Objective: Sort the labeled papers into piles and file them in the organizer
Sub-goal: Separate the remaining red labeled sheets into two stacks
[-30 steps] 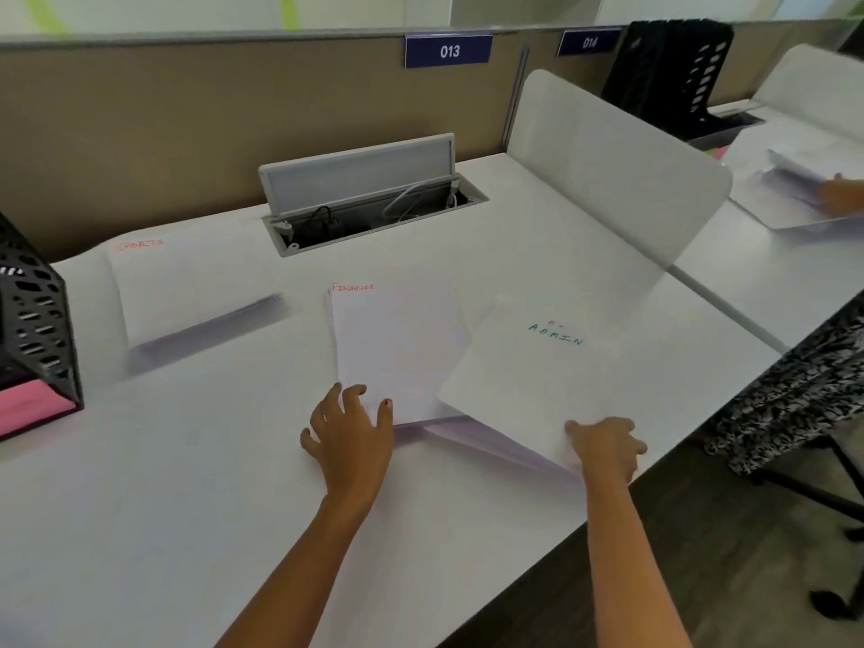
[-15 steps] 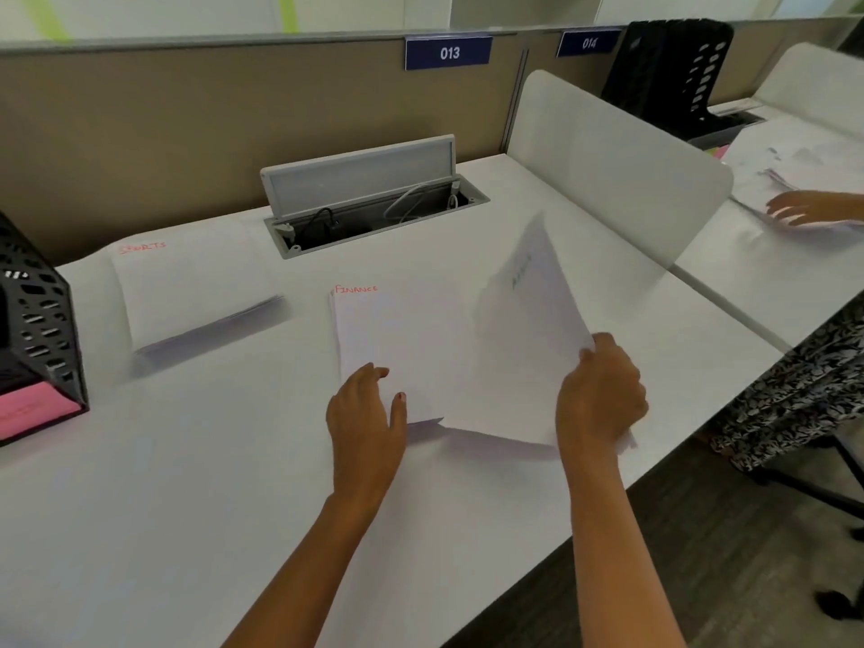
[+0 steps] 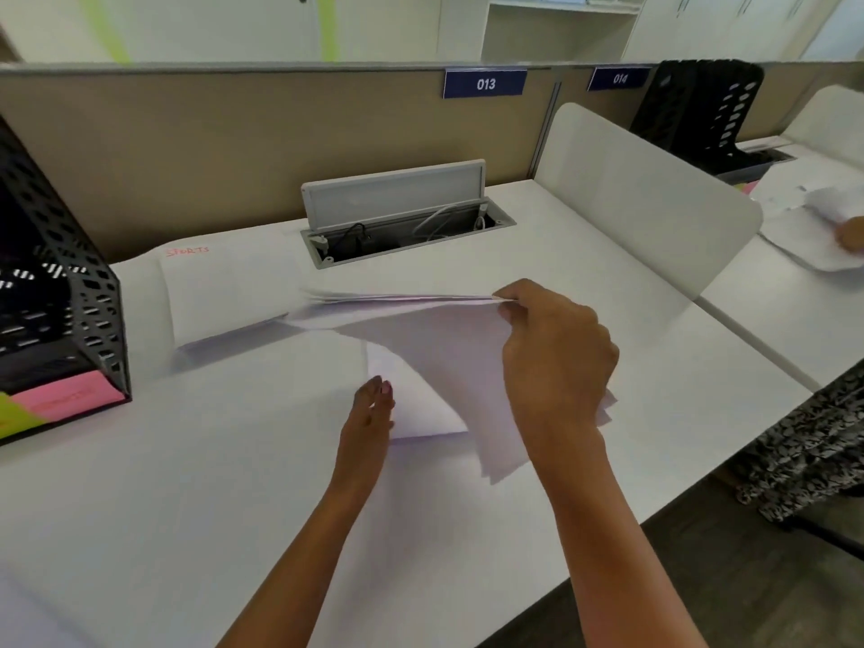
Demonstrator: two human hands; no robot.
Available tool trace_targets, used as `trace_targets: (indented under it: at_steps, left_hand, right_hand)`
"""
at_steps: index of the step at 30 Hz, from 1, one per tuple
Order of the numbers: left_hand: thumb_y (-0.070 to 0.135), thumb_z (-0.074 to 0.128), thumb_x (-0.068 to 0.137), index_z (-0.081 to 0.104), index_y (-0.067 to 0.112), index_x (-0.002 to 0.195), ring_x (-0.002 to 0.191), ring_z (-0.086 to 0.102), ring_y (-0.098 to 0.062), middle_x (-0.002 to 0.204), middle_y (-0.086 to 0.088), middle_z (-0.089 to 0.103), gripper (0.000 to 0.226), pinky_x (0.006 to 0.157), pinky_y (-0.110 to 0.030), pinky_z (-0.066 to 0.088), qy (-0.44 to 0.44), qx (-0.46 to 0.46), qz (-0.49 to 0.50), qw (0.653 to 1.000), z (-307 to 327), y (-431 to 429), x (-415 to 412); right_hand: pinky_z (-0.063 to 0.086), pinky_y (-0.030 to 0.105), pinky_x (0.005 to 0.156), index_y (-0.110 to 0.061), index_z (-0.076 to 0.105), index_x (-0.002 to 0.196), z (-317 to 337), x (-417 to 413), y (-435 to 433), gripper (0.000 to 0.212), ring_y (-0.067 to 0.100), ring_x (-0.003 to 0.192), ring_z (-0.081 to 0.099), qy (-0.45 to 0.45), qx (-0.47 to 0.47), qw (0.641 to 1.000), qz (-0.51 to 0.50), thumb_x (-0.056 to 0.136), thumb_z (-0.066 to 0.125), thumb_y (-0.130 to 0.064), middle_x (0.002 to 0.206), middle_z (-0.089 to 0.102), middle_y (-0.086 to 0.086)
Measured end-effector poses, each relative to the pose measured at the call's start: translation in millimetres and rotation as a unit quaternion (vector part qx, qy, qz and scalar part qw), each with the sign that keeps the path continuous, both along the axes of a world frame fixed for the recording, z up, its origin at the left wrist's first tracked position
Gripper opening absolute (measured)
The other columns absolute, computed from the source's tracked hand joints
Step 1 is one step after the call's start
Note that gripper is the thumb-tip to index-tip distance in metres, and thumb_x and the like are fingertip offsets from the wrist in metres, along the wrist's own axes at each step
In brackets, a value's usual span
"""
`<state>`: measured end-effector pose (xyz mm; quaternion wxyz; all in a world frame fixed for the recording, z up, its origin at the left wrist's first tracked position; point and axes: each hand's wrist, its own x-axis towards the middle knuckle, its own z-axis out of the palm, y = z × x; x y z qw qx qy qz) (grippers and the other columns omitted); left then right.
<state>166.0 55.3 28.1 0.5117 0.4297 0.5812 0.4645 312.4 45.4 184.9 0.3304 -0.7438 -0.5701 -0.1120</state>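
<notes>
Right hand (image 3: pixel 558 353) pinched shut on the upper edge of a stack of papers (image 3: pixel 421 339), thumb and fingers clamping the sheets and lifting them off the desk (image 3: pixel 187 507) so they fan out edge-on toward the left. Left hand (image 3: pixel 369 413) open and flat, fingers together, resting on the near left corner of a second pile (image 3: pixel 421 404) lying on the desk, directly beneath the lifted sheets and partly hidden by them. Just beyond the left hand and to its left, a third pile (image 3: pixel 224 297) flat on the desk, marked "SPORTS" in red at its far corner, its right edge touched or overlapped by the lifted sheets; cannot tell which. Farther left, a black mesh organizer (image 3: pixel 61 297) with pink and yellow-green labels at its base, well apart from both hands. Straight ahead past the lifted papers, an open cable hatch (image 3: pixel 397 217) with its lid tilted up and cords inside. Beyond the right hand, a white divider (image 3: pixel 654 198) standing between desks; past it, another person's hand (image 3: pixel 851 236) on papers and another black organizer (image 3: pixel 701 114).
</notes>
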Motion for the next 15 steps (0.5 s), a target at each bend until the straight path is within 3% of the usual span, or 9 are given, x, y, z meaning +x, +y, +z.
trace_targets:
  at_steps: [3,6,8,9,11,13,15]
  left_hand:
    - [0.047,0.042,0.095,0.036,0.021,0.142,0.126,0.048,-0.016,0.144,0.002,0.044,0.054,0.107,-0.038,0.038,-0.093,-0.027,0.047,0.994,-2.4,-2.0,-18.7]
    - [0.038,0.053,0.093,0.040,0.030,0.138,0.126,0.049,-0.013,0.134,0.011,0.054,0.047,0.103,-0.036,0.042,-0.157,0.032,0.140,0.977,-1.7,-5.5,-40.7]
    - [0.028,0.057,0.093,0.038,0.029,0.139,0.125,0.050,-0.008,0.136,0.010,0.052,0.050,0.104,-0.031,0.042,-0.131,0.084,0.191,0.969,0.8,-10.5,-59.1]
    - [0.025,0.057,0.093,0.039,0.031,0.137,0.122,0.050,0.000,0.135,0.013,0.052,0.048,0.100,-0.022,0.043,-0.109,0.107,0.203,0.967,3.0,-12.0,-65.7]
    - [0.025,0.058,0.093,0.041,0.040,0.127,0.105,0.052,0.018,0.123,0.025,0.054,0.041,0.084,-0.004,0.042,-0.059,0.135,0.231,0.962,8.7,-18.3,-81.1]
    - [0.030,0.059,0.092,0.044,0.044,0.123,0.100,0.054,0.018,0.114,0.029,0.056,0.038,0.080,-0.003,0.041,-0.018,0.146,0.261,0.954,16.4,-22.9,-91.5]
    - [0.036,0.058,0.091,0.047,0.036,0.129,0.102,0.056,0.009,0.116,0.022,0.058,0.039,0.085,-0.008,0.043,0.024,0.174,0.291,0.940,24.2,-29.1,-99.2]
  right_hand:
    - [0.030,0.019,0.049,-0.025,0.068,0.094,-4.9,-3.4,6.9,0.011,0.016,0.065,0.052,0.083,-0.072,0.988,0.106,0.091,0.059,-0.019,0.084,0.070,-0.002]
    - [0.038,0.025,0.064,-0.018,0.063,0.105,-23.4,-4.6,14.5,0.014,0.017,0.078,0.056,0.164,-0.156,0.957,0.180,0.094,0.055,-0.022,0.092,0.063,-0.002]
    - [0.039,0.024,0.070,-0.016,0.057,0.112,-42.8,-14.6,17.3,0.019,0.017,0.084,0.056,0.215,-0.213,0.927,0.222,0.096,0.052,-0.024,0.097,0.057,-0.005]
    - [0.040,0.023,0.072,-0.014,0.054,0.115,-53.6,-20.3,16.5,0.021,0.017,0.086,0.056,0.233,-0.227,0.916,0.234,0.096,0.051,-0.024,0.098,0.057,-0.004]
    - [0.040,0.012,0.067,-0.013,0.051,0.116,-74.7,-41.2,11.8,0.021,0.016,0.082,0.058,0.253,-0.211,0.907,0.263,0.097,0.050,-0.022,0.096,0.058,-0.005]
    - [0.041,0.002,0.061,-0.014,0.052,0.115,-90.4,-63.4,3.6,0.018,0.007,0.075,0.059,0.288,-0.158,0.899,0.289,0.096,0.051,-0.017,0.095,0.061,-0.007]
    - [0.046,0.002,0.063,-0.028,0.051,0.111,-100.1,-86.9,-5.0,0.018,-0.002,0.073,0.060,0.320,-0.103,0.885,0.323,0.097,0.050,-0.016,0.094,0.063,-0.011]
